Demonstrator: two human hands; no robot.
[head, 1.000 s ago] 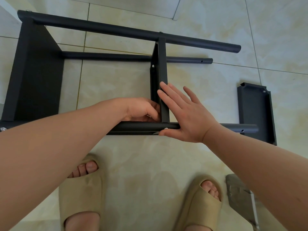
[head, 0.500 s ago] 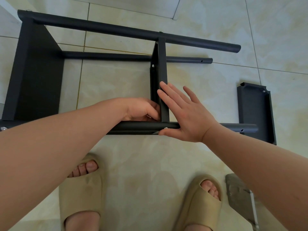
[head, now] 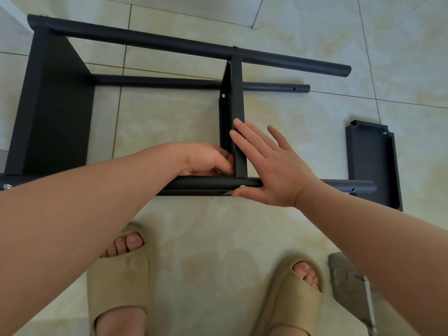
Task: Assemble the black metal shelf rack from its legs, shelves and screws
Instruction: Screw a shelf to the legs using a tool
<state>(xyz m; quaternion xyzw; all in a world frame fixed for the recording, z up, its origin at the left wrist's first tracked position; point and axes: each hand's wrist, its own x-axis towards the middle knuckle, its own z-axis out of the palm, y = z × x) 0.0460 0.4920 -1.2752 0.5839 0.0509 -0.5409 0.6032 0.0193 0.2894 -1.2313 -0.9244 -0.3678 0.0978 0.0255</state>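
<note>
The black metal rack lies on its side on the tiled floor. A wide shelf (head: pixel 53 110) joins the legs at the left, and a narrow middle shelf (head: pixel 236 98) stands between the far leg (head: pixel 194 48) and the near leg (head: pixel 213 184). My right hand (head: pixel 269 166) lies flat, fingers straight against the middle shelf, thumb under the near leg beside a silver screw (head: pixel 241 186). My left hand (head: pixel 208 160) has curled fingers tucked at the shelf's inner corner; what they hold is hidden. A loose third shelf (head: pixel 373 163) lies on the floor at the right.
A fourth leg (head: pixel 274 88) lies lower behind the middle shelf. My feet in beige slippers (head: pixel 121 275) stand just before the near leg. A grey object (head: pixel 349 282) lies on the floor at the lower right. A screw head (head: pixel 7 186) shows at the near leg's left end.
</note>
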